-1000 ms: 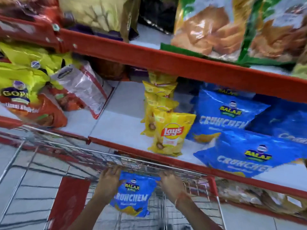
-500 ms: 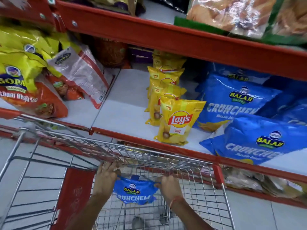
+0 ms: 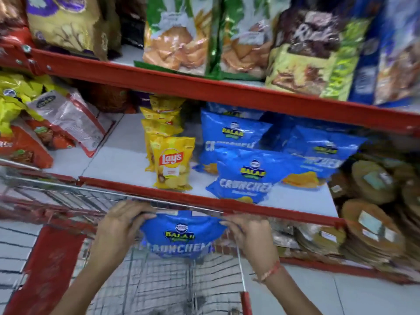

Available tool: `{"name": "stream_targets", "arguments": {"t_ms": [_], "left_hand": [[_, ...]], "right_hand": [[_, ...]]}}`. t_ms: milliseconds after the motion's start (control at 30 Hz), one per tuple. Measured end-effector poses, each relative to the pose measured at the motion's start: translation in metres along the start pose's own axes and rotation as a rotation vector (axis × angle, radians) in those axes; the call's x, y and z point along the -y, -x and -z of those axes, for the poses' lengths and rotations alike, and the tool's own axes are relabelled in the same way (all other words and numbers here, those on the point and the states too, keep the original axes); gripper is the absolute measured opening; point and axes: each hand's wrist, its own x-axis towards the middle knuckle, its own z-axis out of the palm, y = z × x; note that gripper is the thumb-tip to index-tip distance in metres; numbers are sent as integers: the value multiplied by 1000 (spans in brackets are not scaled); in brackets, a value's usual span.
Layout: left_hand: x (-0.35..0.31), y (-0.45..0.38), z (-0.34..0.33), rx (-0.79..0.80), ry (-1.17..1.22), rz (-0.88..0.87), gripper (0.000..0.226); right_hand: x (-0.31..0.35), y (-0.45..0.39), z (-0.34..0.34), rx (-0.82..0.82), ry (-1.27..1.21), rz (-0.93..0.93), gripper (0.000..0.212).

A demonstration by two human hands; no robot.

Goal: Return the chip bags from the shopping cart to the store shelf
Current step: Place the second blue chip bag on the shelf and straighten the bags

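My left hand (image 3: pixel 120 226) and right hand (image 3: pixel 248 233) pinch a blue Balaji Crunchem bag (image 3: pixel 181 235) over the cart rim (image 3: pixel 181 206); lifted carelessly, it could snag there.

Both bare forearms reach forward from the lower edge of the view, angling in toward each other. The left hand (image 3: pixel 121 226) has its back up and fingers curled inward in a closed grip. The right hand (image 3: pixel 250 235) mirrors it, fingers curled inward and pinched, with an orange thread band (image 3: pixel 270 272) around its wrist
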Motion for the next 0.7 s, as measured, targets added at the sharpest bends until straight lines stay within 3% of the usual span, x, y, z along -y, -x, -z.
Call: {"name": "stream_targets", "arguments": {"t_ms": [67,133,267,700], "left_hand": [[-37,-13,-6,-47,33,-43,38],[-70,-24,-19,-73,63,-93,48],[-128,-52,-53,-84,55,-166,34],[-266,-158,-157,-88,-30,-316,14]], "right_hand": [[-19,11,34,-39,-36,0,15],[-39,18,68,-197,-81,29,18],[-74,25,127,-391,-65,30,15],[-198,3,250,-684,69,-76,9]]}}
